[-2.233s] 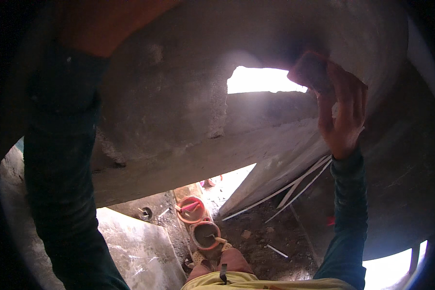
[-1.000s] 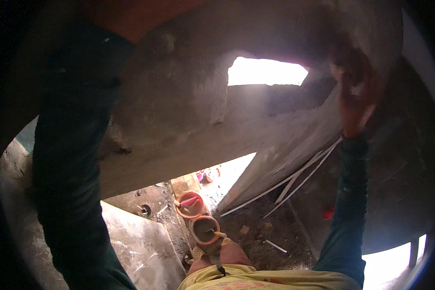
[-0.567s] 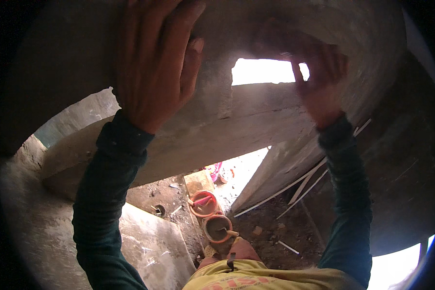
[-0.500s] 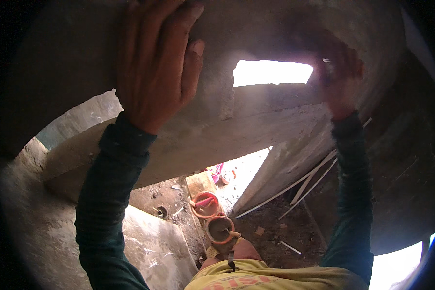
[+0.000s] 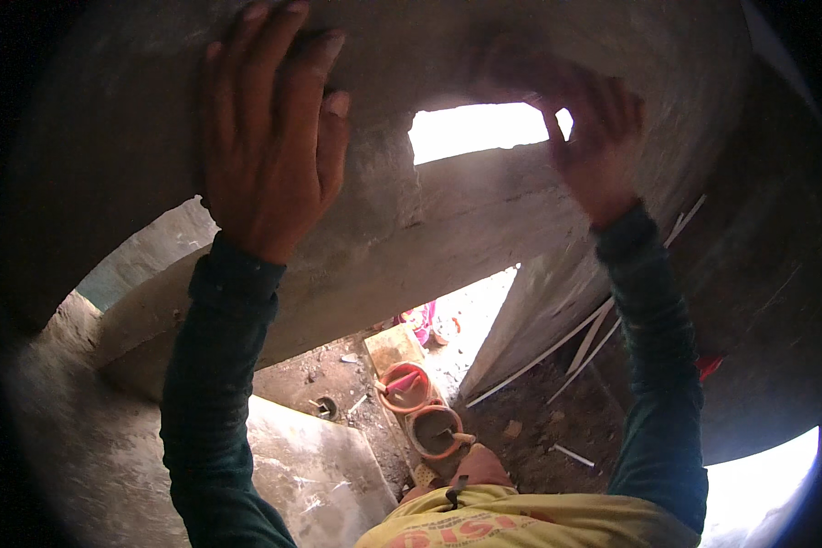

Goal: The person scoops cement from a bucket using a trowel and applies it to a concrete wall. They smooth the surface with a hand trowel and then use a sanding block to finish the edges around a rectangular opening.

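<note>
At the left of the frame, a pale gap (image 5: 151, 247) shows below the dark grey concrete wall (image 5: 374, 169). At the upper left, the left hand (image 5: 269, 160) lies along that wall, fingers slightly apart and nothing visible in them; the palm is hidden, but the pose looks like bracing, perhaps to steady the body. In the lower left, a pale slab (image 5: 310, 457) lies at an angle. Right of it, at lower centre, a reddish bucket (image 5: 427, 395) with a pink object (image 5: 402, 382) in it stands just beside a second bucket (image 5: 411, 437) of grey mix, whose tool handle (image 5: 463, 437) leans out over the rim, presumably for easy grasping. Above, at upper centre, a bright ragged opening (image 5: 475, 132) cuts through the wall. The right hand (image 5: 598, 146) is raised at its right end, blurred, fingers bent towards the wall; whether they grip something I cannot tell, as the area beyond them is dark. Farther right, long white strips (image 5: 575, 352) lean by an inclined panel (image 5: 521, 320), probably stood aside there.
</note>
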